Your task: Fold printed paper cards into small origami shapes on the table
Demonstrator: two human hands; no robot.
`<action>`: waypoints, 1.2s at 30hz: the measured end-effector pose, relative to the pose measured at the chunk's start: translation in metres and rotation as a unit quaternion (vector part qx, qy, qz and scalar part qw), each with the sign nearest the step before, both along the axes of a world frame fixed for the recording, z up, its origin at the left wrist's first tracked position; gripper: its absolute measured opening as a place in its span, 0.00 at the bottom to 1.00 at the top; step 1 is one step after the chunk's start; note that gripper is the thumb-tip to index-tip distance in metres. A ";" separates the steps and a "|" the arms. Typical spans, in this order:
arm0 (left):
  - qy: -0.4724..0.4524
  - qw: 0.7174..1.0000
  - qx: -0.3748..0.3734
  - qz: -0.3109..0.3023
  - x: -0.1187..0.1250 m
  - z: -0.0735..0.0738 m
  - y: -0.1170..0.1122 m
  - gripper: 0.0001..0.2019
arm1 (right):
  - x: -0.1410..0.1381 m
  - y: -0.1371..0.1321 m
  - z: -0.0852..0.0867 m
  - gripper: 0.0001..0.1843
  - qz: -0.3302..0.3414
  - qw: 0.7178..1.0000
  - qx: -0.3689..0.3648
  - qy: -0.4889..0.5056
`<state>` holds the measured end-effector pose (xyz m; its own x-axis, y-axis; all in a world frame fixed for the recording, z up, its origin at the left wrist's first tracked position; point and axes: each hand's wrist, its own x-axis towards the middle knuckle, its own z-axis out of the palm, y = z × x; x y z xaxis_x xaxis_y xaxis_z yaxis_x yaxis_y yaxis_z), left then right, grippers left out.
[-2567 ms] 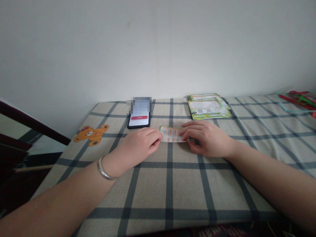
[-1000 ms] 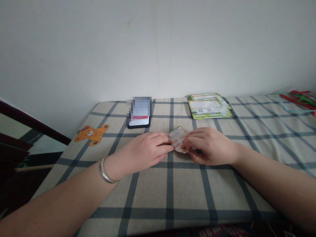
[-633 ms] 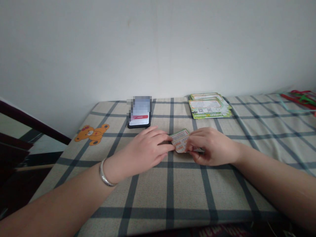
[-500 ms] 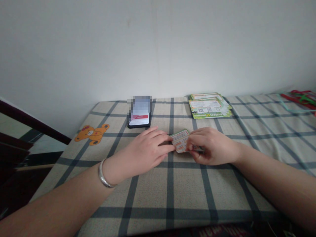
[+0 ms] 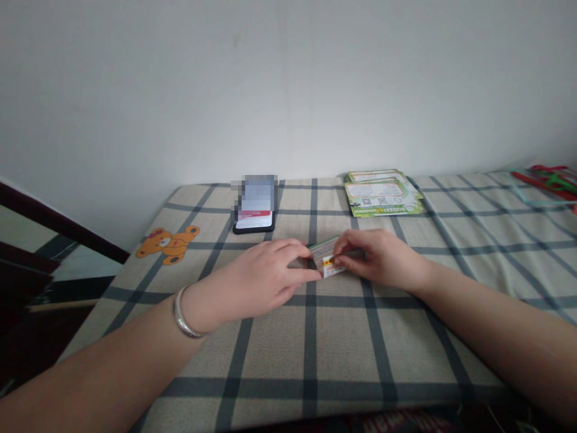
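Low over the checked cloth, both hands hold a small printed paper leaflet (image 5: pixel 321 251) in green, white and orange. My left hand (image 5: pixel 265 279) wears a silver bangle and grips the leaflet's left edge, forefinger at the far corner and thumb at the near one. With thumb and forefinger pinched together, my right hand (image 5: pixel 376 258) holds the paper's right part, folded over to the left. A strip with a yellow patch shows on the turned-over part. The rest of the leaflet's right side is hidden behind the right fingers.
Similar green leaflets (image 5: pixel 381 198) lie in a pile at the back, by the wall. A phone (image 5: pixel 255 221) rests to the left of them, and a bear cut-out (image 5: pixel 166 245) lies near the left edge. Red and green items (image 5: pixel 556 180) sit at far right.
My right hand has brought the leaflet's right side up and leftward, so its turned-over face now shows. The left hand keeps its place at the left edge, slightly lower at the wrist.
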<state>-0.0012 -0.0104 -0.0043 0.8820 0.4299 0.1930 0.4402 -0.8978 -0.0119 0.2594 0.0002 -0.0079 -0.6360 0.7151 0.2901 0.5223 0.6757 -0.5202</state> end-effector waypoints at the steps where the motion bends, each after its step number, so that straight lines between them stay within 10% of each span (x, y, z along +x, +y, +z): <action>1: 0.004 1.000 0.001 -0.002 0.000 0.000 0.000 0.20 | 0.000 0.000 -0.001 0.04 -0.003 1.000 0.002 -0.003; 15: -0.015 0.999 -0.026 0.012 0.002 -0.002 0.000 0.19 | 0.008 0.006 0.006 0.09 0.109 0.991 0.068 -0.039; 36: -0.010 0.998 -0.047 0.039 -0.003 -0.002 0.005 0.18 | 0.009 0.010 0.002 0.14 0.088 0.983 0.139 -0.085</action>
